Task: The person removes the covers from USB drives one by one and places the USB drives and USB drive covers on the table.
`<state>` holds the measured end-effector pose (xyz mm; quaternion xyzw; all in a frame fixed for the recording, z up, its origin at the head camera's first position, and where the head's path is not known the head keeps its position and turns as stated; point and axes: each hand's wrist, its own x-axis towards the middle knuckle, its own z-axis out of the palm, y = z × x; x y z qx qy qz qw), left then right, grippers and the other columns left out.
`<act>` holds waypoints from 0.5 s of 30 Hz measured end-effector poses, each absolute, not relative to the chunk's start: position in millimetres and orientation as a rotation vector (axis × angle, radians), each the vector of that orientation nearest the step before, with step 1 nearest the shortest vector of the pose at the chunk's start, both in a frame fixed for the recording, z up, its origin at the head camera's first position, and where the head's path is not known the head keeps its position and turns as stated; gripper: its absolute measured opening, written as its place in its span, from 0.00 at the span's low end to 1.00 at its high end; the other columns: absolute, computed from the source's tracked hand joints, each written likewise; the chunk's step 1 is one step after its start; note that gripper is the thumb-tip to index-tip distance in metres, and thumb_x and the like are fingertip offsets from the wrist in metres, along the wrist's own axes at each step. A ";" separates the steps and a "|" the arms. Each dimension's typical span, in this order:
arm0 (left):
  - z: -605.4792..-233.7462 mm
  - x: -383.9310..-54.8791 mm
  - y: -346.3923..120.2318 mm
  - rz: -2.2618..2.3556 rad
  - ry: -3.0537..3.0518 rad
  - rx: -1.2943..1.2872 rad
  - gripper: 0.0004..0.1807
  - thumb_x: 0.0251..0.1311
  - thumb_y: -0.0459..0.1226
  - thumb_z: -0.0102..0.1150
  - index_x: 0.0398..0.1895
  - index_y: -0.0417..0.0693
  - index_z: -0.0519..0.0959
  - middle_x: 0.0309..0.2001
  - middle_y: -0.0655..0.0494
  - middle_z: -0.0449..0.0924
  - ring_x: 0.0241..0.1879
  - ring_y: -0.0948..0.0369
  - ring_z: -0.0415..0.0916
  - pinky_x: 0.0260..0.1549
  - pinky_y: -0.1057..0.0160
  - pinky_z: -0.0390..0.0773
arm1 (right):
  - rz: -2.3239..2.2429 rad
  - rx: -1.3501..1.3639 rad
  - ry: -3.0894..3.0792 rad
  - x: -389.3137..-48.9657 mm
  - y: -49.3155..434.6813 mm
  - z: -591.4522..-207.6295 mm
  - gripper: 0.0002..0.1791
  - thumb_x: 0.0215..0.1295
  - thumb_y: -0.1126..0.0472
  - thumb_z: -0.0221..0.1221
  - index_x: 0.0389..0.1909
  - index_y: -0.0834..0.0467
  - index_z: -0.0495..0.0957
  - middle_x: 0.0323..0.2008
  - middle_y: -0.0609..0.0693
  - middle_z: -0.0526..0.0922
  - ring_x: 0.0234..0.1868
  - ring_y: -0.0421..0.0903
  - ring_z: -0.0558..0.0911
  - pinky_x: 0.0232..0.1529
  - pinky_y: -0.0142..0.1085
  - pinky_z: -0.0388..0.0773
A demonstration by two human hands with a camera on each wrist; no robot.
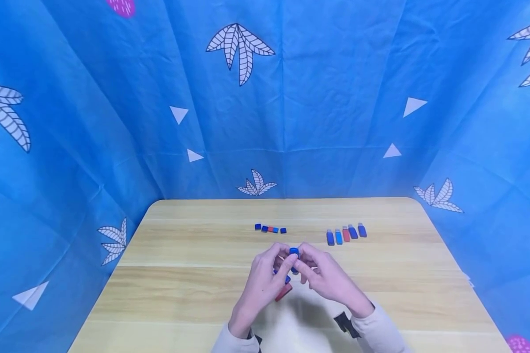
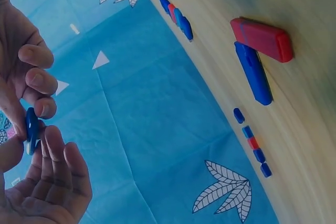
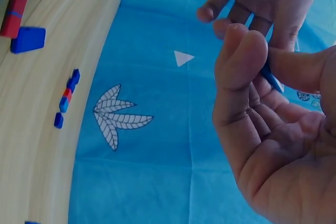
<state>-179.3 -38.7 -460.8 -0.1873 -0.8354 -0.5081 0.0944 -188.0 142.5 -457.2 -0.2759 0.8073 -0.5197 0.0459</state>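
In front of the body, both hands pinch one blue USB flash drive (image 1: 294, 252) between thumbs and fingertips, above the table. My left hand (image 1: 262, 277) comes in from the left and my right hand (image 1: 329, 279) from the right, their thumbs close together on it. A pale end shows on the drive (image 2: 31, 129) in the left wrist view; fingers cover much of it in the right wrist view. Below the left hand lie a red flash drive (image 2: 262, 39) and a blue flash drive (image 2: 253, 73), touching, partly hidden in the head view.
Towards the back of the wooden table (image 1: 181, 255), small blue and red caps (image 1: 270, 229) form a short row. Right of them stands a row of uncapped flash drives (image 1: 346, 234) with pale plugs. A blue patterned curtain (image 1: 335, 98) encloses the table's back and sides.
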 end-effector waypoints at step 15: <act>-466.8 -177.6 -34.3 -1.645 -2.450 -0.375 0.09 0.70 0.43 0.61 0.34 0.47 0.80 0.26 0.55 0.82 0.24 0.70 0.73 0.27 0.71 0.77 | -1.503 -0.873 2.457 -181.9 138.6 -464.5 0.05 0.75 0.60 0.56 0.41 0.55 0.78 0.30 0.49 0.83 0.26 0.34 0.78 0.25 0.31 0.81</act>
